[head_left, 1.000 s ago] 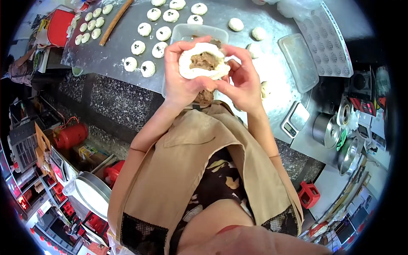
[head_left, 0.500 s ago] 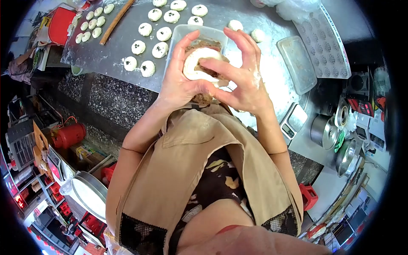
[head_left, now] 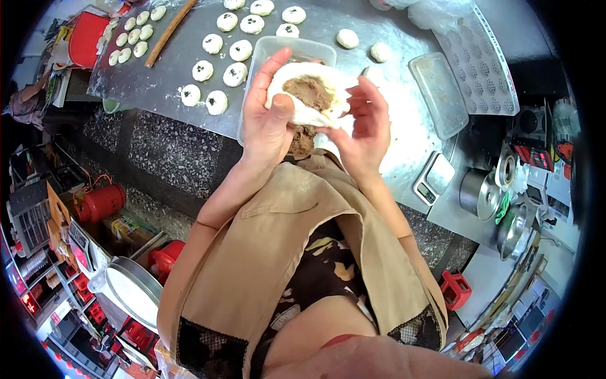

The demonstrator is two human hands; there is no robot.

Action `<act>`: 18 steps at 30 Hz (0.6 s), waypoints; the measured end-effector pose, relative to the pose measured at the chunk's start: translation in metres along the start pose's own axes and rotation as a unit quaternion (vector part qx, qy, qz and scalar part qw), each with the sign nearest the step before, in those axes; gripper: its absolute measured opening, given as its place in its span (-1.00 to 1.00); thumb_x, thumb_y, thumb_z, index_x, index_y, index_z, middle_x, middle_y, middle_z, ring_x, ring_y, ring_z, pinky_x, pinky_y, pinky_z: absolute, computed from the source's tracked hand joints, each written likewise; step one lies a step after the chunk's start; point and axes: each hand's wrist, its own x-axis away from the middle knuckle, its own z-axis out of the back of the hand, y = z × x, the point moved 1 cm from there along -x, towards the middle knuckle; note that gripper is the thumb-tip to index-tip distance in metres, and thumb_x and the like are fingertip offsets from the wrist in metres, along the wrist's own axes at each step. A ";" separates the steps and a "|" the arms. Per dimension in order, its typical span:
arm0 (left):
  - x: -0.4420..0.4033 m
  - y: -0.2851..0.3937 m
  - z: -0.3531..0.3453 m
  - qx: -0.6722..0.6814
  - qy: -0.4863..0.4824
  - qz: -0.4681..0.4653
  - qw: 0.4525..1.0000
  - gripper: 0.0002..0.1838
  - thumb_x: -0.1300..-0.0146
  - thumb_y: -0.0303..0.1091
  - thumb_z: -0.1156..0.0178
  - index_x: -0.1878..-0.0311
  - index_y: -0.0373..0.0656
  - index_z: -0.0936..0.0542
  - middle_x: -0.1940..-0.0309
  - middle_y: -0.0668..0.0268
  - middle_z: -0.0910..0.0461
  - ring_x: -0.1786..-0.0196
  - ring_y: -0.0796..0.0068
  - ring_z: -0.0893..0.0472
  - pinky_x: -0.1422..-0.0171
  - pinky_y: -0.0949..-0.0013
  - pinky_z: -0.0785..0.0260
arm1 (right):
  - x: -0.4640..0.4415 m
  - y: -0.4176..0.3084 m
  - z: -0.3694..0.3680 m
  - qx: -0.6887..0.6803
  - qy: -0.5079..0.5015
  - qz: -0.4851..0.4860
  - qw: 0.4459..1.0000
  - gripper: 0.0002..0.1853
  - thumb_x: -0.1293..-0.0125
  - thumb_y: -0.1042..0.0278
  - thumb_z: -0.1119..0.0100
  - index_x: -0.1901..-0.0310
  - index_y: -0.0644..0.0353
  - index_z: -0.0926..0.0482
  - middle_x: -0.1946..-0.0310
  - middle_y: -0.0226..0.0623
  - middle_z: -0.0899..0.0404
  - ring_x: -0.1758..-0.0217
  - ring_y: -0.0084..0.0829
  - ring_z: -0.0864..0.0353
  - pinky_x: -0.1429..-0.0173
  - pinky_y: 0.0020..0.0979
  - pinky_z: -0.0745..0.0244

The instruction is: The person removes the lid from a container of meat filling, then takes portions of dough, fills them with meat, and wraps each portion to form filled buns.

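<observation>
A flattened round of white dough (head_left: 291, 116) with brown filling (head_left: 309, 91) in its middle is held up before me. My left hand (head_left: 268, 114) grips its left side, thumb pressing on the near edge by the filling. At the right rim, my right hand (head_left: 366, 126) pinches the dough's edge between thumb and fingers. Below and behind the dough stands a clear plastic tub (head_left: 252, 69), and a lump of brown filling (head_left: 302, 142) shows in its near end. The dough hides most of the tub's inside.
Several dough balls (head_left: 235, 74), many with dark specks on top, sit on the metal table (head_left: 164, 82). A wooden rolling pin (head_left: 170, 33) lies farther left. To the right are a plastic lid (head_left: 440, 95), a patterned tray (head_left: 480, 66) and a digital scale (head_left: 434, 179).
The dough has opened out wider, and its brown filling now shows plainly. My right hand has moved from over the dough to its right edge.
</observation>
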 end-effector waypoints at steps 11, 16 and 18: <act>-0.004 0.012 0.000 -0.146 -0.076 -0.027 0.986 -0.30 0.13 -0.37 -0.50 -0.09 -0.24 -0.33 -0.14 0.14 -0.41 -0.13 0.37 -0.48 -0.19 0.33 -0.40 | -0.019 -0.012 -0.005 -0.258 -0.101 -0.151 0.949 -0.32 0.12 0.73 -0.38 -0.14 0.40 -0.38 0.02 -0.29 -0.33 -0.03 -0.48 -0.43 -0.07 -0.45 -0.45; -0.004 0.018 0.003 -0.164 -0.087 -0.016 0.982 -0.39 0.12 -0.37 -0.50 0.01 -0.22 -0.39 -0.12 0.14 -0.43 -0.10 0.39 -0.50 -0.17 0.35 -0.41 | -0.026 -0.008 0.005 -0.066 -0.152 0.016 0.986 -0.42 0.14 0.68 -0.42 -0.03 0.31 -0.51 0.08 -0.32 -0.36 0.02 -0.51 -0.43 0.02 -0.52 -0.42; -0.003 0.019 0.005 -0.200 -0.097 -0.029 0.974 -0.44 0.15 -0.34 -0.52 0.09 -0.19 -0.43 -0.14 0.10 -0.42 -0.10 0.36 -0.50 -0.15 0.35 -0.41 | -0.028 -0.014 0.006 -0.031 -0.151 0.049 0.987 -0.48 0.15 0.67 -0.43 0.04 0.28 -0.57 0.10 -0.33 -0.37 0.05 -0.54 -0.43 0.09 -0.56 -0.41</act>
